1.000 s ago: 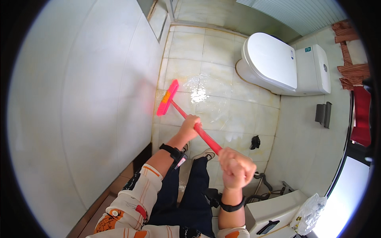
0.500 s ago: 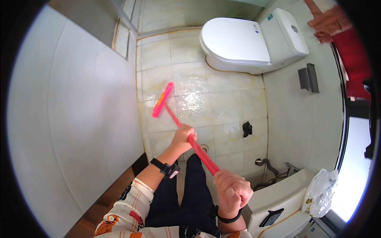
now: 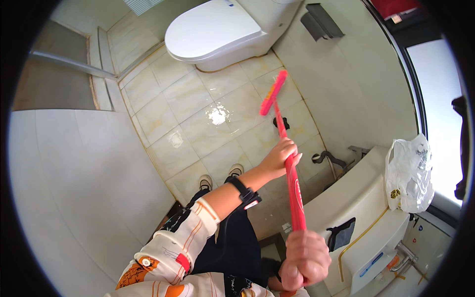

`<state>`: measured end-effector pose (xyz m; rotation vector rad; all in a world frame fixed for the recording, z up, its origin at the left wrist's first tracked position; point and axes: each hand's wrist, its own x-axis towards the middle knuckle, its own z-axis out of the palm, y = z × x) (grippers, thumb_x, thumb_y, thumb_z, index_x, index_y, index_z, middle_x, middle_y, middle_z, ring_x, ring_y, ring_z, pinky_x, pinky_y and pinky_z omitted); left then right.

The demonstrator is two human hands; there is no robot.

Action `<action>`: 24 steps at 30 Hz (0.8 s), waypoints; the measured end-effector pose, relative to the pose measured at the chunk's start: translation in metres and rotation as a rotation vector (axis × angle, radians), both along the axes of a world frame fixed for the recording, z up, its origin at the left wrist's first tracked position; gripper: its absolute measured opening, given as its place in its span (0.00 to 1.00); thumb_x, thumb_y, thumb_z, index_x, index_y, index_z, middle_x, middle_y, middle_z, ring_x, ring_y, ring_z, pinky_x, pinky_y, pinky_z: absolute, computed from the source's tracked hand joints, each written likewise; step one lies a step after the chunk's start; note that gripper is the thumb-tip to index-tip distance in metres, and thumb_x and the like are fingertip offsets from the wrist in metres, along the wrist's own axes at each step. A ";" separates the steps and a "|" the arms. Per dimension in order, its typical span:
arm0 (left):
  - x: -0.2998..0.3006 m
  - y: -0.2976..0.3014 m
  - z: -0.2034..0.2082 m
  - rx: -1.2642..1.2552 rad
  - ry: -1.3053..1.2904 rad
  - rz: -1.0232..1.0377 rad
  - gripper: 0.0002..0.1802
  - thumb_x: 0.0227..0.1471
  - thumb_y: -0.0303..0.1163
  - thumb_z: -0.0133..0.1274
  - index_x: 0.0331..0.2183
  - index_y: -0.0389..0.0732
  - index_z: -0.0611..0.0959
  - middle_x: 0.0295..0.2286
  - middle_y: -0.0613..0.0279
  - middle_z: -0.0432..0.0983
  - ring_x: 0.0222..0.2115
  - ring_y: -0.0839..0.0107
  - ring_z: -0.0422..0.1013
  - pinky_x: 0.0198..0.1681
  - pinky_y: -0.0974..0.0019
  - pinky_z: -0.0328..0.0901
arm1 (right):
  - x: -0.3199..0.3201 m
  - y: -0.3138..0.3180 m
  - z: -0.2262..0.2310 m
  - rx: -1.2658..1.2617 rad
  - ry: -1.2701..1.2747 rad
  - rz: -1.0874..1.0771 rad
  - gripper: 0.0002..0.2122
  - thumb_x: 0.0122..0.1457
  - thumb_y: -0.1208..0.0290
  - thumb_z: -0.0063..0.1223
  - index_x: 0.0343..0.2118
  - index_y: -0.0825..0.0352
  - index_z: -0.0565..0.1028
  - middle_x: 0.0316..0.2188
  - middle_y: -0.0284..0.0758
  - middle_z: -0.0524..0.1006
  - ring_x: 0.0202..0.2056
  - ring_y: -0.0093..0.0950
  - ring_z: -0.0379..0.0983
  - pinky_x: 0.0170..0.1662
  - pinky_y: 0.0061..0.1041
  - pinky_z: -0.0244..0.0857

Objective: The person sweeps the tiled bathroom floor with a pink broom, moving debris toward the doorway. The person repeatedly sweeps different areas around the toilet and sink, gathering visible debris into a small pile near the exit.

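Note:
A long-handled floor brush with a red pole and a bright pink head reaches away from me. My left hand is wrapped round the middle of the pole, with a black strap device on its wrist. Nearer to me, my right hand grips the end of the handle in a fist. The pink brush head lies over the tiles by the right-hand wall; whether it touches the floor I cannot tell. A crumpled black thing on the tiles is partly hidden behind the pole. The tiled floor looks wet and shiny.
A white toilet with its lid down stands at the far side. To the right are a washbasin counter, a clear plastic bag and a grey drain hose. A grey holder is on the wall. Pale panels line the left.
The brush head has swung from the left of the floor to the right, beside the black thing. Both hands moved right with the pole, and my view has turned to the right.

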<state>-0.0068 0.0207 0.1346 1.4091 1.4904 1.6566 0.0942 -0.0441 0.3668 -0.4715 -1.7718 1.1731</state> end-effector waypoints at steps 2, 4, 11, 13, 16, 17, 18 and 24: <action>0.022 0.020 -0.017 -0.010 -0.035 -0.084 0.14 0.49 0.24 0.59 0.23 0.39 0.68 0.23 0.58 0.65 0.29 0.56 0.64 0.36 0.58 0.63 | 0.007 0.012 -0.019 0.023 -0.040 -0.076 0.10 0.45 0.80 0.48 0.12 0.70 0.62 0.12 0.35 0.63 0.14 0.34 0.61 0.21 0.31 0.63; 0.039 0.028 -0.035 -0.075 -0.022 -0.176 0.14 0.49 0.26 0.59 0.23 0.38 0.68 0.24 0.57 0.66 0.30 0.55 0.65 0.36 0.58 0.64 | 0.013 0.021 -0.037 0.044 -0.150 -0.146 0.09 0.40 0.79 0.49 0.12 0.70 0.61 0.11 0.35 0.62 0.13 0.34 0.60 0.20 0.30 0.62; 0.085 -0.002 -0.057 -0.160 -0.009 -0.272 0.14 0.49 0.29 0.60 0.23 0.38 0.69 0.25 0.55 0.68 0.32 0.54 0.66 0.37 0.56 0.64 | 0.053 0.005 -0.042 -0.054 -0.123 -0.163 0.09 0.37 0.79 0.49 0.11 0.71 0.61 0.10 0.36 0.62 0.12 0.34 0.59 0.19 0.28 0.60; 0.093 -0.017 -0.051 -0.170 -0.008 -0.290 0.14 0.49 0.29 0.60 0.23 0.38 0.70 0.25 0.55 0.68 0.32 0.54 0.66 0.37 0.55 0.64 | 0.062 -0.005 -0.033 -0.101 -0.114 -0.168 0.10 0.38 0.79 0.50 0.11 0.71 0.61 0.10 0.36 0.62 0.12 0.34 0.60 0.19 0.28 0.60; 0.102 -0.045 -0.032 -0.179 -0.022 -0.316 0.14 0.49 0.29 0.60 0.23 0.38 0.70 0.25 0.54 0.68 0.32 0.54 0.66 0.37 0.55 0.63 | 0.069 -0.015 -0.012 -0.124 -0.167 -0.159 0.10 0.37 0.78 0.50 0.10 0.71 0.61 0.10 0.36 0.62 0.12 0.34 0.61 0.19 0.28 0.61; 0.107 -0.054 -0.024 -0.206 -0.020 -0.330 0.13 0.49 0.29 0.59 0.24 0.39 0.71 0.26 0.55 0.68 0.33 0.53 0.66 0.38 0.55 0.64 | 0.072 -0.018 -0.004 -0.089 -0.180 -0.191 0.10 0.37 0.78 0.51 0.10 0.71 0.61 0.09 0.35 0.62 0.11 0.33 0.61 0.19 0.28 0.61; 0.112 -0.063 -0.017 -0.183 -0.014 -0.335 0.13 0.50 0.29 0.59 0.24 0.39 0.71 0.26 0.55 0.68 0.34 0.53 0.66 0.39 0.55 0.64 | 0.073 -0.021 0.003 -0.086 -0.088 -0.203 0.10 0.38 0.78 0.51 0.10 0.71 0.61 0.09 0.34 0.62 0.11 0.32 0.60 0.18 0.28 0.61; 0.126 -0.087 -0.007 -0.171 -0.103 -0.307 0.13 0.51 0.29 0.59 0.22 0.39 0.72 0.24 0.56 0.68 0.31 0.54 0.66 0.37 0.56 0.64 | 0.071 -0.050 0.015 -0.023 -0.141 -0.128 0.13 0.45 0.76 0.50 0.11 0.68 0.59 0.07 0.33 0.61 0.08 0.28 0.57 0.15 0.27 0.60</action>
